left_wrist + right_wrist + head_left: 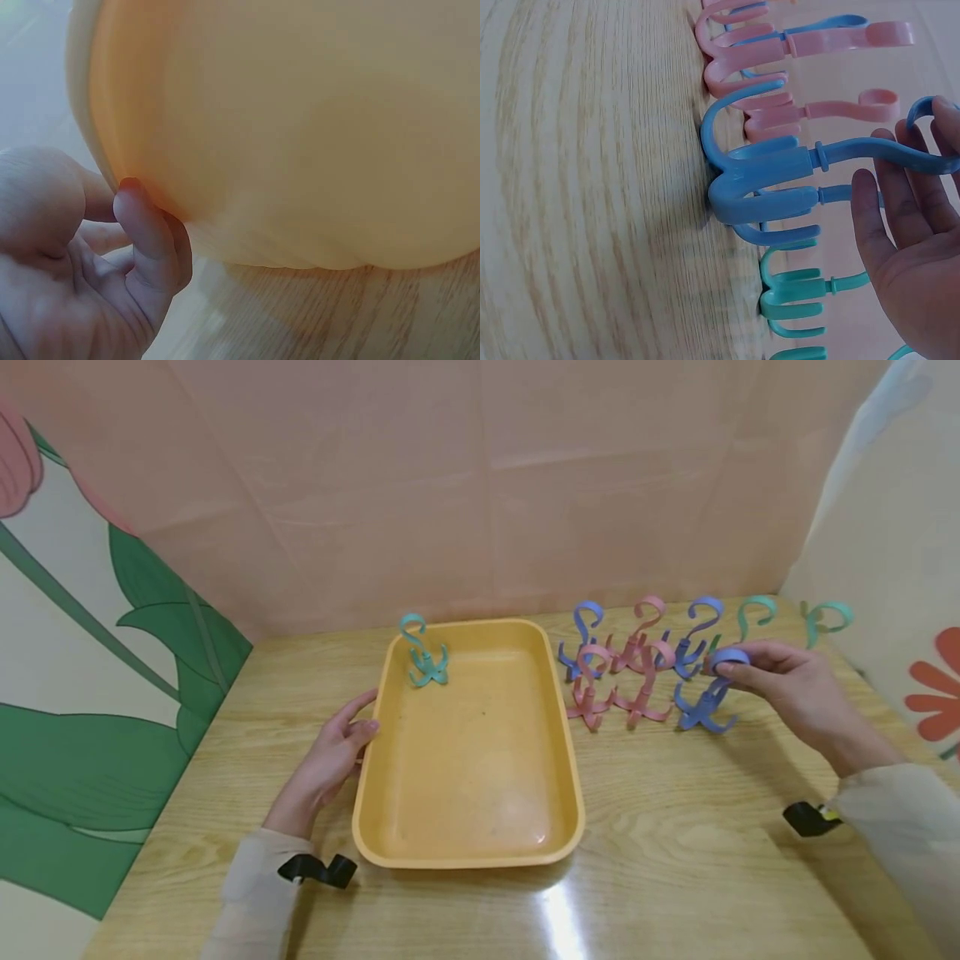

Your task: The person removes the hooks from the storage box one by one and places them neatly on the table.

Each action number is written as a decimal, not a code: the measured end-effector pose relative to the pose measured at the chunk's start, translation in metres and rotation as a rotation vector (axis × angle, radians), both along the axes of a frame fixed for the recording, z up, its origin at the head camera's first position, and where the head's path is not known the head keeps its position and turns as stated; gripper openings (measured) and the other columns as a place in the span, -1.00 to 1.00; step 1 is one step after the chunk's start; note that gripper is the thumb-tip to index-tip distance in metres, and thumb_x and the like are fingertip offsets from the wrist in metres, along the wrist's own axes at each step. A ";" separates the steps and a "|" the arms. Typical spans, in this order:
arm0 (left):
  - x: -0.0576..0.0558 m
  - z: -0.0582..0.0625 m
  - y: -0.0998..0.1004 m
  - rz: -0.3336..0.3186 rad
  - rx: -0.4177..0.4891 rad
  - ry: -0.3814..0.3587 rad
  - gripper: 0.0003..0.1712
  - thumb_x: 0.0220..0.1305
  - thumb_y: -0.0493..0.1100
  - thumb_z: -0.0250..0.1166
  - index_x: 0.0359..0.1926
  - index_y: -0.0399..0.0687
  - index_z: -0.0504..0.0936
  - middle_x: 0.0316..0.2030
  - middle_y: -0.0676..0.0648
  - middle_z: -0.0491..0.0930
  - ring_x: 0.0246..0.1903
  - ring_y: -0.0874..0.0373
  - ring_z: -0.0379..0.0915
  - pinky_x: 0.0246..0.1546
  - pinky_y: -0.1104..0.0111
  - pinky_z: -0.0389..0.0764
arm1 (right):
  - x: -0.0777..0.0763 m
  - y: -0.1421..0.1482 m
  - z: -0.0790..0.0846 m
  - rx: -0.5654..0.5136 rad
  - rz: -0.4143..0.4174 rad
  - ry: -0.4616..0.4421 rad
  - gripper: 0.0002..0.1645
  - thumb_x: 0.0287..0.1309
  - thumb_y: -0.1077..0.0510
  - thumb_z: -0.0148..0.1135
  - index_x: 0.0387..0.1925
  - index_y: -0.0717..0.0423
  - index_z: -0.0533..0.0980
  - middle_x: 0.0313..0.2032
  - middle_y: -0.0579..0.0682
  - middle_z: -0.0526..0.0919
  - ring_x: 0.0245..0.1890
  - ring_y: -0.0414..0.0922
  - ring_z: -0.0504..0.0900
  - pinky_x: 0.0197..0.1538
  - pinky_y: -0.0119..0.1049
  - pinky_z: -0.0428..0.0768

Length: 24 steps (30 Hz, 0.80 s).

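My left hand [333, 758] grips the left rim of a yellow rectangular tray [480, 768], thumb on the rim and fingers outside and below it. In the left wrist view the tray's wall [127, 97] lies between thumb and fingers. A teal multi-prong hanging hook [429, 668] stands inside the tray's far left corner. Right of the tray, my right hand [806, 693] pinches the curled top of a blue multi-prong hanging hook [701, 713]. Its prongs point upward, with its base right at the tabletop in the right wrist view.
Behind and left of the held hook stand pink hooks [588, 697], blue hooks [579, 660] and, at the far right, green hooks [828, 614]. A pink sheet [480, 493] hangs behind the wooden table [660, 860]. Patterned panels [885, 527] flank it.
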<state>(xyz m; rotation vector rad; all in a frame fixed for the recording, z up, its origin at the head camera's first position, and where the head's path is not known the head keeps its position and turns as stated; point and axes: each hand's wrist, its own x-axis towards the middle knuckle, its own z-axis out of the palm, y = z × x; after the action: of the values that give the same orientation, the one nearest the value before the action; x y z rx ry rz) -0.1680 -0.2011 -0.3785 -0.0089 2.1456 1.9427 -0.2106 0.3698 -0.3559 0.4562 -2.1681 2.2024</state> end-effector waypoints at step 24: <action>0.000 0.000 0.000 0.008 0.011 -0.012 -0.35 0.59 -0.23 -0.03 0.59 0.06 0.05 -0.09 -0.29 0.58 -0.34 0.03 0.66 -0.45 0.21 0.72 | 0.000 0.008 -0.002 0.203 -0.027 -0.044 -0.60 0.35 0.39 0.20 0.19 0.38 0.47 -0.04 -0.07 0.74 -0.06 -0.23 0.70 -0.05 -0.50 0.61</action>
<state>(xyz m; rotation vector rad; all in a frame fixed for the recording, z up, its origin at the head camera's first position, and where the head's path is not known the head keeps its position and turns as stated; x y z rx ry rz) -0.1682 -0.2009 -0.3783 -0.0270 2.1306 1.9530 -0.2109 0.3780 -0.3574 0.3841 -2.4181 2.0063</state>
